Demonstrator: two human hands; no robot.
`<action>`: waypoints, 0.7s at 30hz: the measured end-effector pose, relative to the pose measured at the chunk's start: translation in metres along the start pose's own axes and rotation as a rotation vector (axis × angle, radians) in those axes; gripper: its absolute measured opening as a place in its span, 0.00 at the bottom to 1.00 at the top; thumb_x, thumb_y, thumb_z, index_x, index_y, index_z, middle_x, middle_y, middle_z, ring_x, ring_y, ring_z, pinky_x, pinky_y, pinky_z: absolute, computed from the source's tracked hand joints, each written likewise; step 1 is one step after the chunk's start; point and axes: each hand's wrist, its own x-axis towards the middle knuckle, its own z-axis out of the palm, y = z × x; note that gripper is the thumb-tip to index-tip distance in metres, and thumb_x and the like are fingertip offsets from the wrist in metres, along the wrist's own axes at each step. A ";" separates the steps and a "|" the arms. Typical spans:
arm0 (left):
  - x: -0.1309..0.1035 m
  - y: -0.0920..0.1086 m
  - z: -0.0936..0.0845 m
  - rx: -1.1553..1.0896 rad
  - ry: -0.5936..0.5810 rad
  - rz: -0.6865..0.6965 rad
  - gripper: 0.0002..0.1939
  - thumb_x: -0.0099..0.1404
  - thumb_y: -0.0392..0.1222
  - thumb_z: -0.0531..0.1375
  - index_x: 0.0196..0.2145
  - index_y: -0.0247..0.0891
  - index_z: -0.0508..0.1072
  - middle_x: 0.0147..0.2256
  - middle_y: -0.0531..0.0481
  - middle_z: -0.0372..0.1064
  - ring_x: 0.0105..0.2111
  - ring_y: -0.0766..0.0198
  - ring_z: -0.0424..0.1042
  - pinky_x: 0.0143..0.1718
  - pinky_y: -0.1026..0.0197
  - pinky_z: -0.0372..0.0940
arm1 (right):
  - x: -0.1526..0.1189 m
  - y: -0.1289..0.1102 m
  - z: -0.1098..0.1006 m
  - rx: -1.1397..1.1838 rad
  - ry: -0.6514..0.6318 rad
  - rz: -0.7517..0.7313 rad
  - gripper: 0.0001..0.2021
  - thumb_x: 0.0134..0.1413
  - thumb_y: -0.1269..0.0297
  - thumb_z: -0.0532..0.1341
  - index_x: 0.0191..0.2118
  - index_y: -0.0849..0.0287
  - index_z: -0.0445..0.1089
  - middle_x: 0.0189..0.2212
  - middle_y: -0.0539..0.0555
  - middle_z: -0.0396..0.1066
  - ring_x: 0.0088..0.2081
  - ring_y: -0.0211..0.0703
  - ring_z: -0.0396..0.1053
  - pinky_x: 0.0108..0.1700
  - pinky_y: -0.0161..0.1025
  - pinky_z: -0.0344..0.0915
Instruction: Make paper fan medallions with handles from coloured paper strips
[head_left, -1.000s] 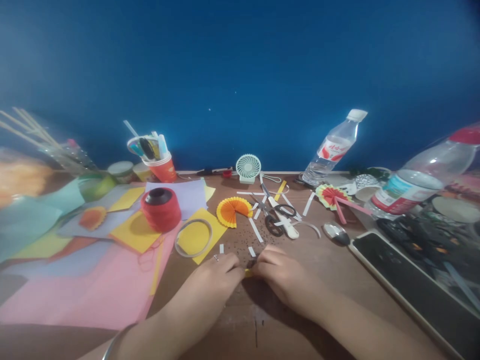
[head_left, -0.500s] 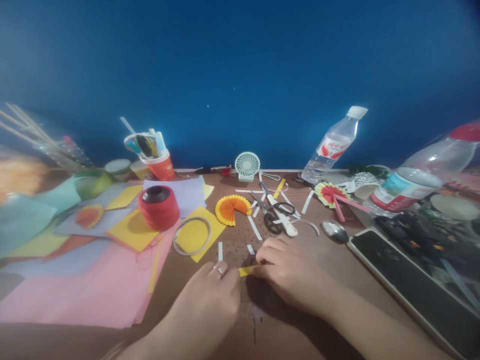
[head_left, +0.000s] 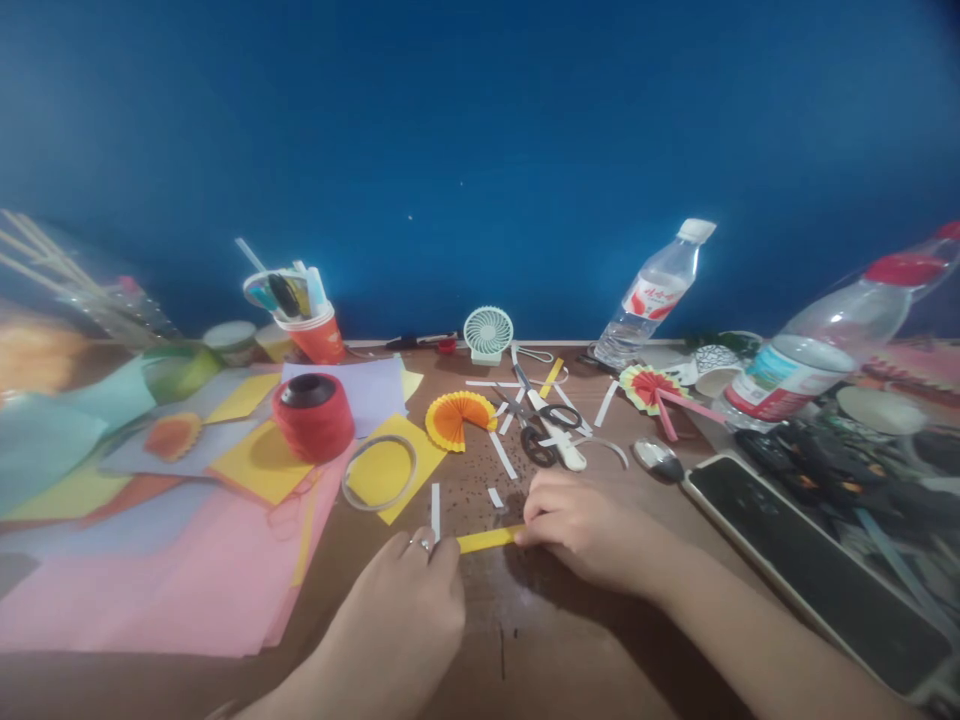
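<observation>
– What colour is that paper strip [head_left: 489,540] showing?
– It's showing yellow, and the spool [head_left: 315,432] is wearing red
– And the pleated fan [head_left: 456,424]?
– It's flaunting orange with yellow edging, while the wall [head_left: 480,130] is showing blue

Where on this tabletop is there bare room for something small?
Mostly bare tabletop lies between the left hand and right hand, nearside of the yellow paper strip. A slimmer patch runs between the pink paper and left hand; another between right hand and smartphone. It's crowded beyond the hands: scissors, white strips, pleated paper fan.
</observation>
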 end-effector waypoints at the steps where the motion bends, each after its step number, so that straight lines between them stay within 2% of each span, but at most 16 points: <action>1: 0.000 0.000 -0.001 0.005 -0.013 0.002 0.13 0.51 0.23 0.50 0.25 0.32 0.72 0.25 0.44 0.66 0.26 0.56 0.66 0.24 0.57 0.59 | -0.001 0.001 -0.003 -0.007 -0.010 0.022 0.10 0.55 0.71 0.55 0.29 0.58 0.72 0.25 0.52 0.68 0.32 0.39 0.61 0.33 0.37 0.57; 5: 0.000 0.000 -0.005 0.008 -0.052 0.032 0.13 0.50 0.23 0.51 0.26 0.32 0.73 0.26 0.44 0.67 0.27 0.56 0.66 0.25 0.56 0.60 | -0.004 0.003 -0.015 -0.018 -0.069 0.068 0.09 0.51 0.74 0.58 0.26 0.55 0.73 0.23 0.50 0.68 0.33 0.40 0.61 0.31 0.37 0.55; 9: 0.003 -0.002 -0.004 0.000 -0.020 0.020 0.12 0.53 0.25 0.50 0.27 0.32 0.72 0.26 0.44 0.66 0.27 0.55 0.66 0.25 0.55 0.60 | -0.002 -0.002 -0.025 -0.030 -0.109 0.083 0.10 0.45 0.77 0.58 0.26 0.54 0.72 0.23 0.48 0.68 0.34 0.39 0.61 0.30 0.36 0.54; 12: 0.008 -0.009 -0.001 -0.008 0.055 0.012 0.10 0.58 0.29 0.50 0.27 0.35 0.69 0.26 0.46 0.64 0.29 0.54 0.65 0.26 0.54 0.60 | 0.003 -0.013 -0.030 -0.123 -0.136 0.121 0.06 0.42 0.74 0.59 0.21 0.58 0.69 0.24 0.50 0.67 0.31 0.40 0.61 0.27 0.36 0.52; 15: 0.013 -0.015 0.000 -0.014 0.103 0.025 0.10 0.59 0.28 0.49 0.30 0.35 0.68 0.28 0.48 0.63 0.29 0.57 0.65 0.27 0.56 0.61 | 0.007 -0.023 -0.032 -0.205 -0.144 0.125 0.07 0.42 0.72 0.59 0.18 0.59 0.65 0.23 0.51 0.65 0.28 0.38 0.59 0.27 0.36 0.51; 18: 0.016 -0.015 0.000 -0.056 0.083 0.046 0.11 0.57 0.25 0.49 0.31 0.35 0.67 0.29 0.49 0.64 0.29 0.60 0.65 0.28 0.59 0.62 | 0.008 -0.024 -0.030 -0.228 -0.126 0.128 0.07 0.44 0.71 0.58 0.19 0.60 0.65 0.23 0.51 0.64 0.28 0.38 0.58 0.27 0.36 0.50; 21: 0.016 -0.013 0.005 -0.105 0.062 0.058 0.12 0.55 0.23 0.50 0.32 0.35 0.67 0.30 0.49 0.65 0.29 0.61 0.66 0.30 0.59 0.63 | 0.007 -0.020 -0.026 -0.231 -0.122 0.121 0.09 0.47 0.65 0.59 0.20 0.61 0.65 0.24 0.51 0.64 0.29 0.38 0.59 0.27 0.36 0.50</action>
